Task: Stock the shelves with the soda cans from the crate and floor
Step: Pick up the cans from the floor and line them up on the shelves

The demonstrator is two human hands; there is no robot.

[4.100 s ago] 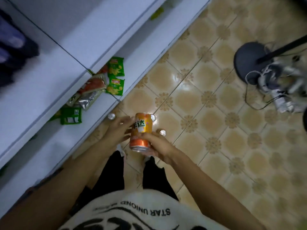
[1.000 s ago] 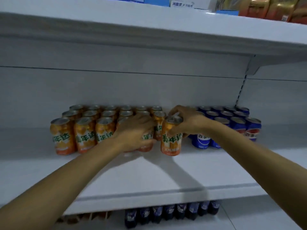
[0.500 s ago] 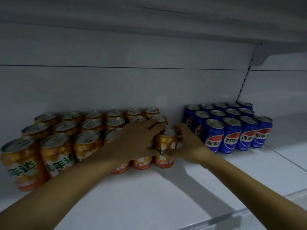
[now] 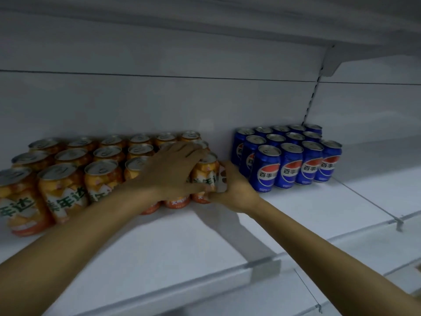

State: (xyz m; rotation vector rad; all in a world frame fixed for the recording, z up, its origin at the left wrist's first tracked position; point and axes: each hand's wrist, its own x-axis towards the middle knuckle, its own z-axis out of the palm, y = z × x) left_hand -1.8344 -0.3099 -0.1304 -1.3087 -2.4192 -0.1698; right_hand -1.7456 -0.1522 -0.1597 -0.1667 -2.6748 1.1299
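Hands work at the right end of the orange cans (image 4: 68,179), which stand in rows on the white shelf (image 4: 182,247) from its left edge toward the middle. The left hand (image 4: 168,172) lies over the tops of the front cans with fingers spread and mostly straight, pressing and steadying them rather than gripping. The right hand (image 4: 230,190) curls round the side and lower front of the end can (image 4: 205,176), the last one in the front row, which already stands upright on the shelf and touches its neighbour. Blue cans (image 4: 289,160) stand in their own block nearer the back right corner, apart from the orange block with a bare strip of shelf between.

The step looks like squaring the new can into its row. Doing it well probably means sliding it along the shelf instead of lifting, keeping it upright, and holding the neighbours down with the left hand so the push does not ripple through the block. The label faces forward already, so no turning seems needed. Once it sits flush, both hands should come away straight toward the front edge, without dragging a can along
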